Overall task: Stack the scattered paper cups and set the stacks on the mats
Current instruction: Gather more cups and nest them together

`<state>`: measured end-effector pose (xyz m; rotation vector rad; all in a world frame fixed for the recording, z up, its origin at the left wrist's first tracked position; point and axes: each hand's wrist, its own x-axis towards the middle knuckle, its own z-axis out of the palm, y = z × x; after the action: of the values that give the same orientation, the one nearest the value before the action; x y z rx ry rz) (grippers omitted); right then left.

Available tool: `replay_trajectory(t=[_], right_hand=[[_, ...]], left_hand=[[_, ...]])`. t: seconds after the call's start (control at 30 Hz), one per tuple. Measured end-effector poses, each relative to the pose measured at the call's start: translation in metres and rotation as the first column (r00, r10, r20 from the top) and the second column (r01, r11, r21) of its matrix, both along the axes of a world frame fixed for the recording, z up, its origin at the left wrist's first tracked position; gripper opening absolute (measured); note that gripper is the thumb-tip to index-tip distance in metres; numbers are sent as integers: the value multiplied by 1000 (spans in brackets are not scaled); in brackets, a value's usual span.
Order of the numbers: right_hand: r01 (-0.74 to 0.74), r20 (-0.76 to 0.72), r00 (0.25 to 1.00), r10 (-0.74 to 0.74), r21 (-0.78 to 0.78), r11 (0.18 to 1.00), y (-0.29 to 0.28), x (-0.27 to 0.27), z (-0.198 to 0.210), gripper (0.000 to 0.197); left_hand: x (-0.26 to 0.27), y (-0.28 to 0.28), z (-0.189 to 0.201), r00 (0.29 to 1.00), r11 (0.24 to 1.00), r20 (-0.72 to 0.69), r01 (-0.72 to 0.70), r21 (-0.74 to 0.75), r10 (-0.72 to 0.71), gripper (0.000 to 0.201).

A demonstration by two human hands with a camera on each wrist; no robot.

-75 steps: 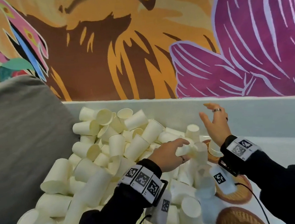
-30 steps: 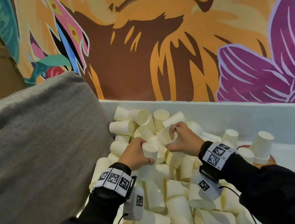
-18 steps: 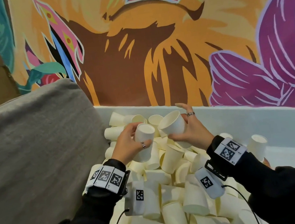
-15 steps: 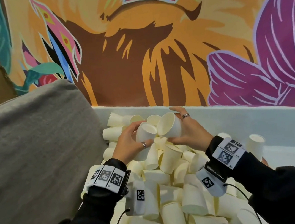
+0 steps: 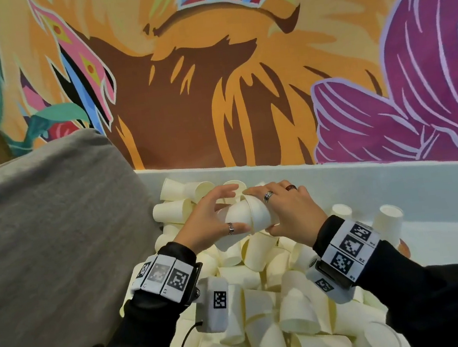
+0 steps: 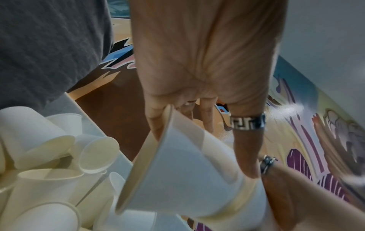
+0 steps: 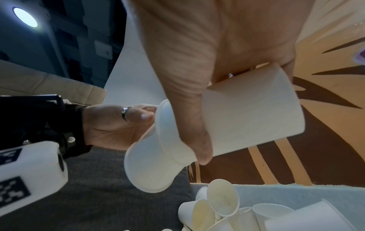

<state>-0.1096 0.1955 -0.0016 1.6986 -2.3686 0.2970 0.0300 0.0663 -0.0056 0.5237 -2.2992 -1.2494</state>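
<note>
Both of my hands are raised above a pile of cream paper cups [image 5: 268,312]. My left hand [image 5: 238,208] grips one cup [image 5: 232,219] between thumb and fingers. My right hand [image 5: 261,211] grips a second cup [image 5: 266,217] in the same way. The two cups lie sideways and are joined, the left one partly inside the right one's mouth. In the left wrist view the left cup [image 6: 177,171] fills the middle. In the right wrist view my right thumb [image 7: 197,140] lies across the joined cups. A sliver of woven mat [image 5: 405,249] shows at the right, carrying upside-down cups [image 5: 386,220].
A grey cushion [image 5: 42,239] borders the pile on the left. A pale low wall [image 5: 396,181] runs behind the cups, under a painted mural. Several loose cups lie on their sides against that wall [image 5: 174,209].
The hands each took a cup from the pile and lifted it. Half a second ago the two cups were side by side; now they are pushed together, one into the other.
</note>
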Motion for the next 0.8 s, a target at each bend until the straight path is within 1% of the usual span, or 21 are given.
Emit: replay_trajectory(t=[0.1, 0.17, 0.27, 0.37, 0.43, 0.5, 0.53, 0.6, 0.67, 0.73, 0.8], right_hand=[[-15, 3, 1000, 15, 14, 1000, 6, -2, 1, 72], [-35, 2, 999, 35, 16, 999, 10, -1, 2, 71], [-59, 26, 998, 59, 21, 998, 17, 1, 3, 71], [-50, 69, 996, 49, 4, 999, 27, 0, 5, 74], [-52, 175, 983, 61, -53, 997, 36, -3, 7, 75], [-60, 319, 942, 103, -140, 988, 43, -8, 8, 75], [-58, 356, 927, 117, -171, 984, 46, -10, 8, 73], [-45, 360, 926, 117, -203, 978, 49, -14, 7, 70], [-33, 340, 933, 115, -236, 971, 48, -16, 7, 66], [-35, 343, 930, 131, -273, 961, 45, -16, 6, 64], [-52, 375, 911, 171, -306, 951, 38, -16, 4, 65]], left_hand=[[-2, 5, 7, 998, 998, -47, 31, 45, -29, 83], [-7, 13, 11, 997, 997, -56, 61, 45, -58, 85], [-16, 28, 12, 993, 994, -49, 105, 14, -104, 84], [-24, 40, 14, 988, 991, -79, 132, -5, -132, 80], [-28, 45, 16, 983, 994, -154, 104, 33, -98, 77], [-32, 49, 16, 972, 989, -234, 55, 135, -22, 73], [-35, 51, 15, 967, 982, -255, 24, 188, 25, 71], [-39, 54, 12, 958, 956, -261, -44, 289, 123, 64], [-40, 55, 9, 952, 922, -236, -96, 376, 195, 55], [-38, 55, 9, 956, 901, -220, -86, 425, 195, 52], [-35, 54, 11, 958, 905, -230, -58, 422, 169, 56]])
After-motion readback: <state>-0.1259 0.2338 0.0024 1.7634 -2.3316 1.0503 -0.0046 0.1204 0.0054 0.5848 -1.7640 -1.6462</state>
